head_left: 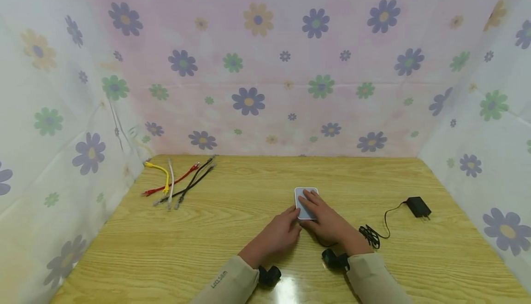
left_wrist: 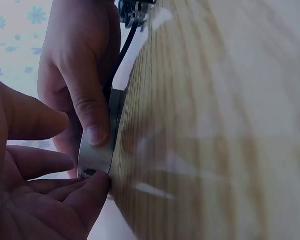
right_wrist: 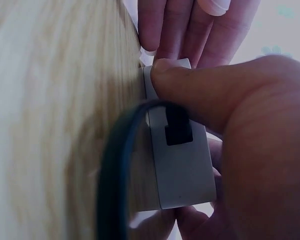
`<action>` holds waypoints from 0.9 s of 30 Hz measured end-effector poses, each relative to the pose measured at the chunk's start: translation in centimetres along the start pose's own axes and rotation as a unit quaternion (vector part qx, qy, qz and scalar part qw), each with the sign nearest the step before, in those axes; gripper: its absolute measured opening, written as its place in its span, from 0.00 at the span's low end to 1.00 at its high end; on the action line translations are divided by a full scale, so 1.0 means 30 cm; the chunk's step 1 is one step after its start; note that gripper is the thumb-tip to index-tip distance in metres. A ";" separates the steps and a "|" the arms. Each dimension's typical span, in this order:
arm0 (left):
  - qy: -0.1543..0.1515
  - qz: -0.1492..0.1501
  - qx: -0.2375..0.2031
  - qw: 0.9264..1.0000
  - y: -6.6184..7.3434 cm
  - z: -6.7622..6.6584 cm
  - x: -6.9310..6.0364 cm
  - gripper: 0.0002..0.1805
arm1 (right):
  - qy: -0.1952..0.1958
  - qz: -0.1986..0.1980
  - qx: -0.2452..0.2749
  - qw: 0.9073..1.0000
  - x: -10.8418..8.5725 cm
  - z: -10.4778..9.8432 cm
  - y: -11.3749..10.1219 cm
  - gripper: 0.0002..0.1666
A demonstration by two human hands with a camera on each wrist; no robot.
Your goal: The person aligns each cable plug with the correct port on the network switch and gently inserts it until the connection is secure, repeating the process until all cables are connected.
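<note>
Flowered walls (head_left: 282, 71) framing a wood-grain counter (head_left: 240, 179)

From afar I'm seeing a white, round-cornered box (head_left: 302, 211) lying on it, bluish-grey on top, black cable (right_wrist: 114, 165) plugged in; the right hand (head_left: 327, 223) is gripping it, the left hand (head_left: 279, 233) loosely touching its corner.

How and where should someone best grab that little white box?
Probably by the left and right sides of the white box, coming from above: its broad face is up, those sides look long and straight, and the black cord plugs into the end nearest the person.
</note>
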State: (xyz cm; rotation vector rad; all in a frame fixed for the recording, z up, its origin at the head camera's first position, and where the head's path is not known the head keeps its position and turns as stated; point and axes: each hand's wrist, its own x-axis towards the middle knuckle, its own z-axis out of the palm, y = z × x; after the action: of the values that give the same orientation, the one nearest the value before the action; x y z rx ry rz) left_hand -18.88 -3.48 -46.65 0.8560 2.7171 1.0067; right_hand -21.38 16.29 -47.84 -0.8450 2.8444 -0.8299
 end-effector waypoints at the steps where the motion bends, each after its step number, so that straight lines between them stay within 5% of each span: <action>1: 0.003 0.005 -0.003 1.000 -0.003 -0.003 0.001 0.28 | 0.000 0.001 0.001 1.000 0.000 -0.001 -0.001 0.39; 6: 0.018 0.020 -0.014 1.000 -0.023 -0.016 0.005 0.27 | 0.001 0.005 0.004 1.000 0.000 -0.006 -0.007 0.40; 15: 0.044 -0.033 -0.032 0.998 -0.058 -0.070 0.006 0.26 | 0.004 0.013 0.010 1.000 0.004 -0.001 -0.012 0.40; 27: 0.080 -0.059 -0.032 0.995 -0.126 -0.135 0.005 0.25 | 0.004 0.007 0.006 1.000 0.006 -0.002 -0.006 0.41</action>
State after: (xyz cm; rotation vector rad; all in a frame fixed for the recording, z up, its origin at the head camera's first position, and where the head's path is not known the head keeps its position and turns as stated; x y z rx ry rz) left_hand -21.98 -8.01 -45.89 0.6209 2.8088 1.1764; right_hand -21.45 16.09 -47.69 -0.8211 2.8464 -0.8509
